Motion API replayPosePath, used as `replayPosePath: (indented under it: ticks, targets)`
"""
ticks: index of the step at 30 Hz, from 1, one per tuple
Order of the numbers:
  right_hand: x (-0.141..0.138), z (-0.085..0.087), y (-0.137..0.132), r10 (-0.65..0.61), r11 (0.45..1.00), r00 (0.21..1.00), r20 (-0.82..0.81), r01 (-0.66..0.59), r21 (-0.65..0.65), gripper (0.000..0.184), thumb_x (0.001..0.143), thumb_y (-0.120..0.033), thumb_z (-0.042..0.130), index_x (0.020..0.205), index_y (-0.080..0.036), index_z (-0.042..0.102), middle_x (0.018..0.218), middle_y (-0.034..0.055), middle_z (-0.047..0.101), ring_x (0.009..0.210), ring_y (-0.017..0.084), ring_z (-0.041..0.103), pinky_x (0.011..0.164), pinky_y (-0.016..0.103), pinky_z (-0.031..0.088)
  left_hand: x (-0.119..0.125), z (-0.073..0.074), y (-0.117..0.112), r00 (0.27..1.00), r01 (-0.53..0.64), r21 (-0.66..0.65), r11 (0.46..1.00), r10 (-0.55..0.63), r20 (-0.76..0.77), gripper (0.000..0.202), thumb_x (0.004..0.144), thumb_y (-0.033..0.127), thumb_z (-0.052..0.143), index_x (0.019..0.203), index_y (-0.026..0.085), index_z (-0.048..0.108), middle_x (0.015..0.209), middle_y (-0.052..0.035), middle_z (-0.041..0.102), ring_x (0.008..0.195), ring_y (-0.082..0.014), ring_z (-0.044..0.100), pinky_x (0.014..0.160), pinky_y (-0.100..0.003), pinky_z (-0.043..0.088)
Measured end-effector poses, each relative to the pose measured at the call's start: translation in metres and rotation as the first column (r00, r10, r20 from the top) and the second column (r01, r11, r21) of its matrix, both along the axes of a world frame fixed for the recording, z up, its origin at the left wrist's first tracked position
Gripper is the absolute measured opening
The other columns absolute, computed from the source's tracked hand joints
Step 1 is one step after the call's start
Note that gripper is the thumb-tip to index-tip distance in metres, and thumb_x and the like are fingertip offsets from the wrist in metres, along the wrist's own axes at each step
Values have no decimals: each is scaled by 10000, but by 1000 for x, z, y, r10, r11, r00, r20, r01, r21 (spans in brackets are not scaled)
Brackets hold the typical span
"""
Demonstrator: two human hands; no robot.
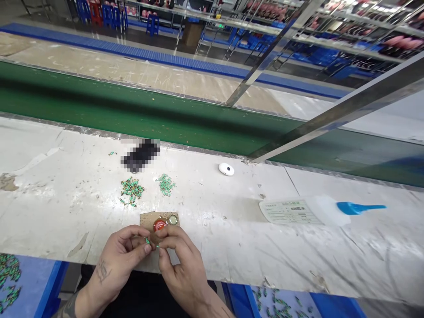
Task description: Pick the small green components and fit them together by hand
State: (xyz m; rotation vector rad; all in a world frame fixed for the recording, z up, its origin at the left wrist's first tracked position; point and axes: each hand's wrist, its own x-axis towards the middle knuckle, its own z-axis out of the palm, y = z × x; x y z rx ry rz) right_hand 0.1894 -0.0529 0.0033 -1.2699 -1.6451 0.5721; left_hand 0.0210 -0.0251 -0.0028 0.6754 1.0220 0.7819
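My left hand point(124, 249), near the front edge of the bench, pinches a small green and dark piece point(147, 240) between thumb and forefinger. Close beside it, my right hand point(182, 258) pinches a tiny green piece point(158, 246) at its fingertips. Just beyond the fingers lies a brown cardboard piece point(147, 219) with a red round cap point(160, 224) and a metal bottle cap point(172, 219) on it. Farther back are a pile of green and brown pieces point(131, 189) and a pile of smaller light green pieces point(166, 184).
A white bottle with a blue nozzle point(298, 211) lies to the right. A white oval object point(226, 169) and a blurred black object point(139, 155) sit farther back. Behind runs a green conveyor belt point(185, 121), with a metal post point(331, 115). Blue trays point(43, 282) stand below the front edge.
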Motion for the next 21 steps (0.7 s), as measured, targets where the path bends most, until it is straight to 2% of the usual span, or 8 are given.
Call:
replayPosePath:
  ticks: [6, 9, 17, 21]
  targets:
    - [-9, 3, 5, 73, 997, 997, -22, -74, -12, 183, 899, -68, 513, 971, -226, 567, 1021, 37, 627, 964, 142, 651, 857, 263, 569, 0, 6, -3, 1000, 2, 62, 998, -2, -5, 219, 762, 298, 839, 924, 185, 744, 866, -34, 790, 807, -145, 730, 743, -194, 569]
    - [-10, 4, 5, 72, 997, 997, -29, -72, 4, 180, 902, -68, 515, 970, -225, 569, 1005, 36, 632, 944, 144, 652, 841, 264, 569, -2, 5, -4, 1000, -20, 80, 997, 21, -20, 202, 762, 286, 840, 911, 182, 750, 821, -24, 776, 763, -131, 708, 720, -185, 563]
    - [-13, 5, 3, 75, 997, 995, -69, -74, 21, 181, 894, -59, 535, 951, -229, 566, 967, 22, 627, 880, 126, 647, 791, 234, 563, -6, -2, -9, 993, -32, -9, 999, 33, 116, 226, 748, 285, 858, 907, 175, 741, 722, -6, 727, 679, -113, 659, 651, -190, 546]
    - [-15, 9, 3, 66, 997, 996, -67, -63, 40, 172, 891, -67, 537, 940, -227, 577, 945, 25, 635, 871, 138, 650, 782, 246, 569, -5, -2, -10, 991, -30, -43, 999, 35, 132, 251, 725, 293, 874, 898, 172, 737, 734, -10, 725, 662, -121, 658, 641, -218, 559]
